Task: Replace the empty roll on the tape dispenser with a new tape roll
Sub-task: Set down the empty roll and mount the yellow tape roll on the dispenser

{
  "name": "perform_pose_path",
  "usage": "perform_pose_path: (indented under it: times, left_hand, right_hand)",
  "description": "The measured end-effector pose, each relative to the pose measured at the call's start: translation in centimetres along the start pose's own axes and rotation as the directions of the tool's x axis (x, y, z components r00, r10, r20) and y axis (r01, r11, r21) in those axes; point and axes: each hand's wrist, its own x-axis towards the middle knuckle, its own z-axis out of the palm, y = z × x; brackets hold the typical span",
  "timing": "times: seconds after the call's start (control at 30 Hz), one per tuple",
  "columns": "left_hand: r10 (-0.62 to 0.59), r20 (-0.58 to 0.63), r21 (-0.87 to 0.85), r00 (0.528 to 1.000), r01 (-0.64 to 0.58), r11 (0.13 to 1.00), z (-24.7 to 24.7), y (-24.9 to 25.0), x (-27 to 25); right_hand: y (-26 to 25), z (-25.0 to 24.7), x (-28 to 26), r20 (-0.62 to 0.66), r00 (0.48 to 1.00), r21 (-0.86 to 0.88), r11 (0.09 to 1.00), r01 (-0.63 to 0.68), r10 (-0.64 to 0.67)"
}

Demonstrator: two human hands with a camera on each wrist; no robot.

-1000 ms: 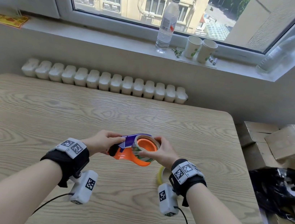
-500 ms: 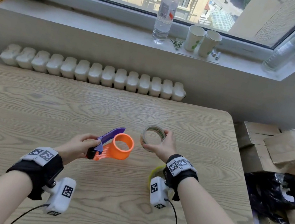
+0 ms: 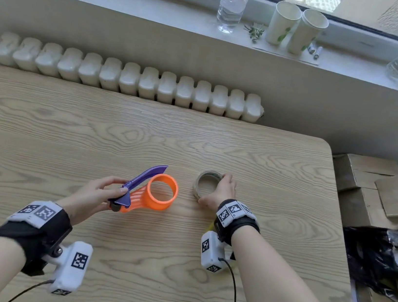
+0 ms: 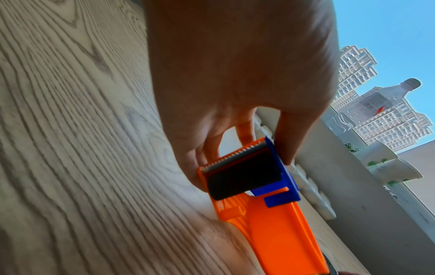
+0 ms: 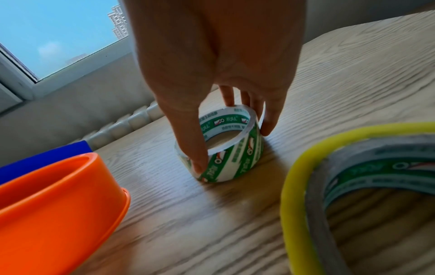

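My left hand (image 3: 100,193) grips the orange tape dispenser (image 3: 157,202) by its cutter end, beside the purple cover (image 3: 145,176). The orange hub is bare. In the left wrist view the left hand (image 4: 242,161) pinches the toothed blade end of the dispenser (image 4: 270,223). My right hand (image 3: 220,192) holds the empty roll (image 3: 197,184), a green-and-white core (image 5: 235,163) standing flat on the table, thumb on its near side and fingers on its far side. A new tape roll with a yellow rim (image 5: 294,176) lies on the table under my right wrist, mostly hidden in the head view.
The wooden table (image 3: 67,132) ends at a right edge with cardboard boxes (image 3: 391,193) and a black bag (image 3: 377,258) beyond it. A white radiator (image 3: 126,79) runs behind the table. A water bottle (image 3: 232,4) and two paper cups (image 3: 297,29) stand on the windowsill.
The empty roll came off the dispenser's hub. My right hand carried it to the right and down onto the table, while my left hand drew the dispenser to the left.
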Motion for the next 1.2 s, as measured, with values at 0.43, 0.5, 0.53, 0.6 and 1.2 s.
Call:
perform_pose_path:
  times: [0.43,0.5,0.53,0.6,1.2]
  left_hand:
    - [0.036,0.046,0.046,0.998,-0.038,0.998,1.6,-0.9,-1.8]
    - [0.041,0.068,0.065,0.997,-0.046,0.997,2.1,-0.8,-2.1]
    - [0.043,0.082,0.072,0.996,-0.049,0.996,2.5,-0.7,-2.3]
    - [0.042,0.114,0.086,0.993,-0.052,0.995,3.1,-0.5,-2.6]
    - [0.032,0.169,0.164,0.985,-0.060,0.985,3.8,-3.6,-2.5]
  right_hand:
    - [2.2,-2.4,-2.9,0.012,0.996,0.109,0.990,0.086,-0.087]
    - [3.2,-2.8,-3.9,-0.003,0.994,0.125,0.986,0.106,-0.107]
    - [3.7,-2.9,-4.5,-0.010,0.994,0.134,0.985,0.110,-0.110]
    - [4.7,-2.8,-5.6,-0.022,0.995,0.155,0.983,0.099,-0.097]
    - [11.5,2.2,-9.8,-0.049,0.995,-0.128,0.988,0.081,-0.088]
